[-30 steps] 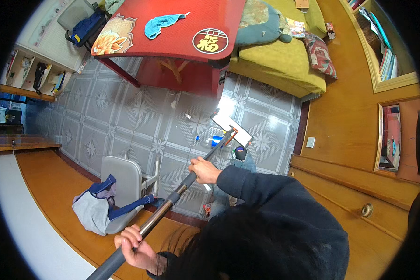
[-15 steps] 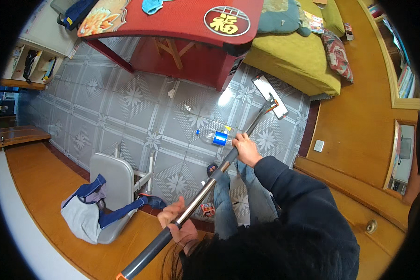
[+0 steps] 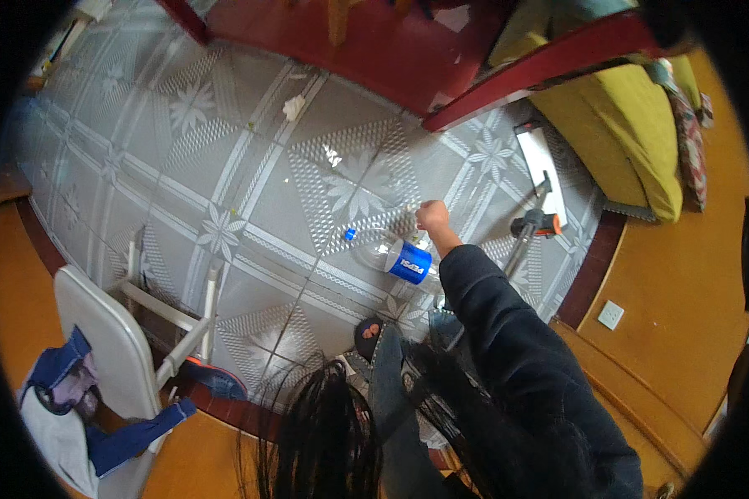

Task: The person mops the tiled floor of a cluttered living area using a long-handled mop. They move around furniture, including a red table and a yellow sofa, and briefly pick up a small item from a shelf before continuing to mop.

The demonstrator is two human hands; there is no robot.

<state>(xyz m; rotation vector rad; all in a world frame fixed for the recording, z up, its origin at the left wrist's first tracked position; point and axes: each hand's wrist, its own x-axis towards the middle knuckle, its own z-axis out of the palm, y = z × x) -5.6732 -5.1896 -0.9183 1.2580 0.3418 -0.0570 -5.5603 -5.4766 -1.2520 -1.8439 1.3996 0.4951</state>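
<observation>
My right hand [image 3: 431, 214] reaches over the floor just above a clear plastic bottle [image 3: 408, 263] with a blue label, fingers curled; what they hold, if anything, is hidden. The bottle lies on its side, a small blue cap [image 3: 350, 234] near its neck end. Right of my arm, a white flat mop head [image 3: 529, 148] rests by the yellow sofa, its grey pole [image 3: 520, 258] disappearing behind my dark sleeve. My left hand is out of sight. Dangling hair covers much of the lower middle.
A red table [image 3: 466, 108] with red legs stands above, beside the yellow sofa [image 3: 607, 141]. A grey folding chair [image 3: 108, 333] holding clothes stands at left, a shoe [image 3: 216, 378] by it. Paper scraps [image 3: 294, 106] lie on the tiles. Wooden panelling [image 3: 657, 291] lines the right.
The view has dipped toward the floor. My right hand has left the mop pole and moved down beside the bottle. My left hand has gone from view. The mop head sits farther right.
</observation>
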